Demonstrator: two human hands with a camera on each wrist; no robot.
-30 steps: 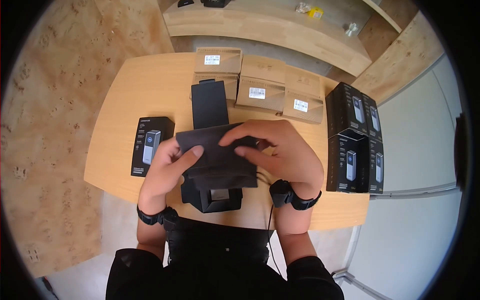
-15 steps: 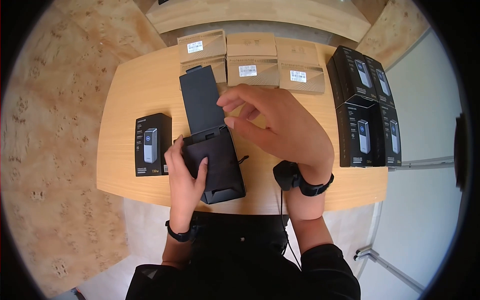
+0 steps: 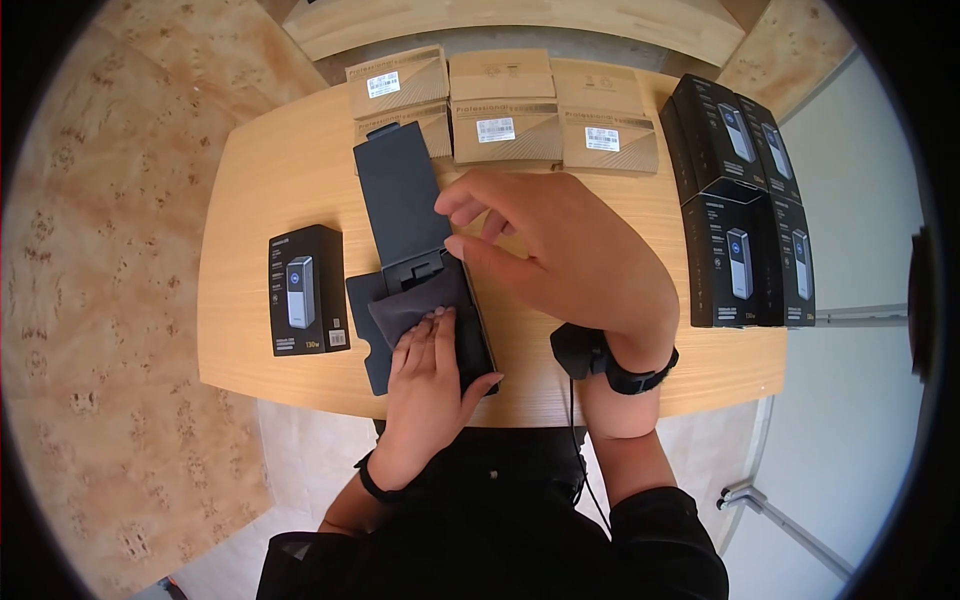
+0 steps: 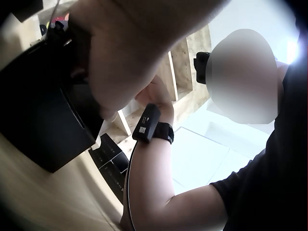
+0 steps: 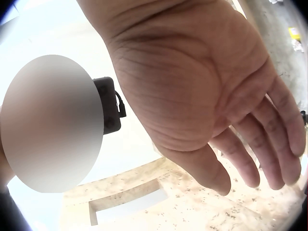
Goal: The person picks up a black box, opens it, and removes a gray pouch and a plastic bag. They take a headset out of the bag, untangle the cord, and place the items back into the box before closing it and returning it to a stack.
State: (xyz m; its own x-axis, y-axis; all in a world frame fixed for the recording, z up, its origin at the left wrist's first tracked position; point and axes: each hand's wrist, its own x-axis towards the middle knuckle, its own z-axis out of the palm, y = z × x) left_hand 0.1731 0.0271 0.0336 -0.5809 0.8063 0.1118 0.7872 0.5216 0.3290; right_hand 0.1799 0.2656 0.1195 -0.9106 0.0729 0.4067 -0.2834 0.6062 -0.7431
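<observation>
A black box [image 3: 483, 350] sits at the near edge of the table, its long lid flap [image 3: 400, 195] folded back and a side flap [image 3: 367, 325] spread to the left. Inside its opening lies a soft dark grey cloth pouch [image 3: 400, 308]. My left hand [image 3: 428, 385] presses on the pouch with extended fingers, thumb out over the box's right edge; the left wrist view shows that hand close against the box. My right hand [image 3: 560, 235] hovers to the right of the lid flap. Its fingers are loosely bent and hold nothing, as the right wrist view confirms.
On the left stands a closed black retail box [image 3: 305, 290] with a power bank pictured on it. Several similar black boxes [image 3: 735, 260] are stacked at the right edge. Brown cardboard boxes [image 3: 505, 120] are stacked along the table's [image 3: 250, 180] back edge.
The pouch, held up in both hands earlier, has come down into the box. The left hand has shifted from the box's left side onto the pouch. The right hand has moved off the pouch.
</observation>
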